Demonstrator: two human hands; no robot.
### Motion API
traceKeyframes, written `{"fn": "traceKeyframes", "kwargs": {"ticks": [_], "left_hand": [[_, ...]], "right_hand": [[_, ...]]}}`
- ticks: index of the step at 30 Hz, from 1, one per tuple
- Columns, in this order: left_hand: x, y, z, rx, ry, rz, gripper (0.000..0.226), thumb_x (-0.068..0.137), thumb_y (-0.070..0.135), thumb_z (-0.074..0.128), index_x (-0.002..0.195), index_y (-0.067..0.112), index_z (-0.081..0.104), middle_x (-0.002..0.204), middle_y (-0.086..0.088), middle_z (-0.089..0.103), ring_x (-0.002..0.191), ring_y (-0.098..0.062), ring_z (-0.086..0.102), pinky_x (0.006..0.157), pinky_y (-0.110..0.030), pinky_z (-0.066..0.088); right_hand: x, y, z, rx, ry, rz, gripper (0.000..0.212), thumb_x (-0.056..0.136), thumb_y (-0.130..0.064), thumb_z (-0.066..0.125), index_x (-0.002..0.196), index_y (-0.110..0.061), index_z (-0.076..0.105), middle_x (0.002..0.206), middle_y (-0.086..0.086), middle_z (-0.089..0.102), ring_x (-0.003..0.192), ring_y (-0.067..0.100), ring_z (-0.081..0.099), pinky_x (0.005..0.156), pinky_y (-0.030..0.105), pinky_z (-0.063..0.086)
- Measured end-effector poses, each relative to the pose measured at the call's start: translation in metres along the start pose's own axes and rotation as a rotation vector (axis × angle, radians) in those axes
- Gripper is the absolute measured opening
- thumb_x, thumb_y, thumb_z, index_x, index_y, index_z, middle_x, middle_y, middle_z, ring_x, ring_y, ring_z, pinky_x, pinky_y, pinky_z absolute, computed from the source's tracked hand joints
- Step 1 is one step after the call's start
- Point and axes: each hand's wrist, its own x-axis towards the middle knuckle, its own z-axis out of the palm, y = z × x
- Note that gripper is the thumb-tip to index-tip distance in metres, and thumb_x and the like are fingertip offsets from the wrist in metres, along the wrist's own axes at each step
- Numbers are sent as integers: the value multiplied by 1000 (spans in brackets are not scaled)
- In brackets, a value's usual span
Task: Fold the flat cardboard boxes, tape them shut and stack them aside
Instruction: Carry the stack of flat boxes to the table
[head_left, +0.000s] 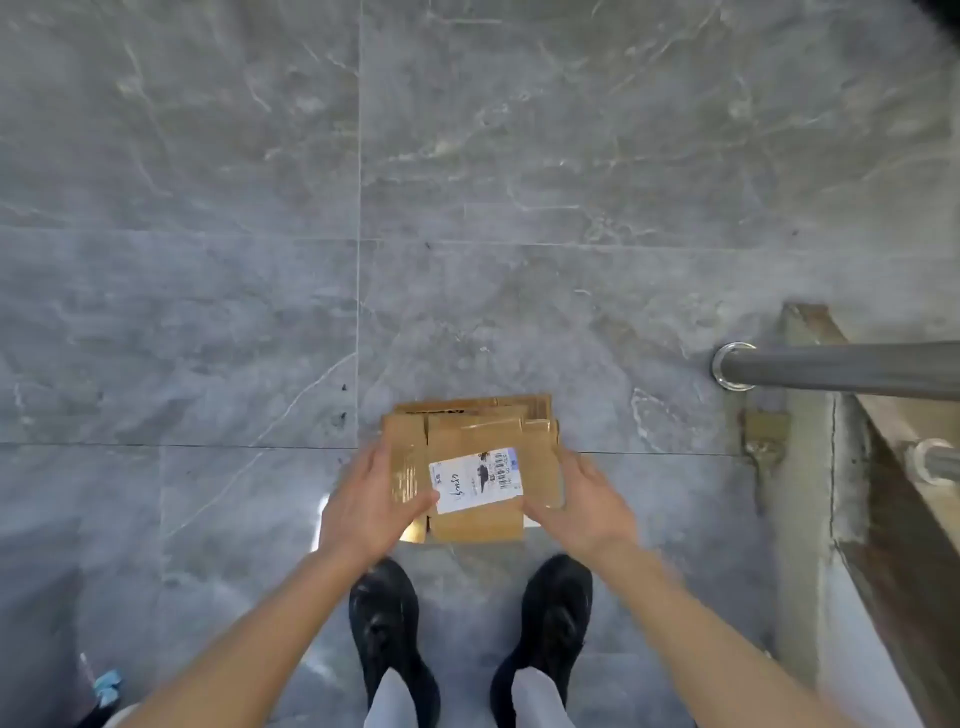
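Both hands are down at the centre of the frame, low, reaching forward over the person's black shoes (387, 631). The left hand (366, 506) has its fingers along the left edge of the top flat cardboard box (470, 467) and its thumb laid over the face near the white shipping label (475, 480); it looks like a loose hold rather than a tight clamp. The right hand (582, 512) cups the right edge, fingers spread and only lightly bent, touching the cardboard.

The box lies directly ahead of both hands, between them, neither hand clearly nearer. Its long side runs roughly left to right across the frame. It sits on a small pile of flattened boxes (511, 408) on the grey tiled floor (208, 260).

To my eye the lift should go straight up and toward the body. Room is wide open to the left and above in the frame; on the right a metal rail (831, 369) and a concrete ledge (810, 467) stand close, so I would swing nothing that way.
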Motion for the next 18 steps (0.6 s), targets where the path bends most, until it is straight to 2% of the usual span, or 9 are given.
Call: {"fn": "traceKeyframes", "kwargs": {"ticks": [3, 5, 7, 10, 14, 18], "left_hand": [[28, -19, 41, -65, 21, -41, 95, 81, 60, 71, 154, 34, 17, 156, 1, 37, 138, -24, 41, 93, -42, 47], [44, -30, 64, -97, 32, -77, 104, 81, 57, 74, 158, 34, 7, 161, -1, 29, 139, -28, 41, 96, -45, 48], [59, -38, 83, -136, 65, -98, 111, 80, 55, 76, 159, 31, 1, 164, -2, 20, 142, -28, 38, 98, -45, 47], [77, -46, 102, -145, 107, -117, 119, 77, 58, 78, 159, 29, -3, 164, -4, 19, 140, -28, 40, 95, -45, 49], [94, -48, 116, -221, 179, -174, 137, 63, 53, 90, 158, 32, -7, 154, -7, 33, 131, -28, 48, 89, -43, 51], [108, -55, 122, -320, 222, -222, 147, 50, 47, 98, 159, 31, 2, 156, -5, 36, 137, -27, 43, 104, -45, 44]], "right_hand": [[39, 7, 43, 57, 19, 87, 101, 80, -73, 65, 158, -27, 20, 164, -6, 27, 146, 21, 35, 107, 44, 42], [59, 11, 68, 104, 31, 153, 119, 75, -77, 67, 162, -25, 5, 170, -6, 11, 152, 22, 27, 113, 50, 40], [75, 18, 88, 153, 81, 196, 131, 71, -82, 67, 162, -26, -8, 171, -9, 1, 154, 21, 22, 112, 51, 40], [93, 24, 103, 181, 124, 226, 135, 69, -82, 68, 160, -27, -15, 171, -5, 7, 154, 22, 25, 103, 49, 47], [109, 23, 113, 204, 184, 229, 136, 68, -71, 80, 161, -21, -5, 166, 1, 21, 147, 25, 36, 97, 49, 51], [123, 27, 114, 271, 220, 253, 135, 57, -60, 93, 158, -14, 15, 156, 4, 31, 143, 23, 38, 100, 46, 49]]}}
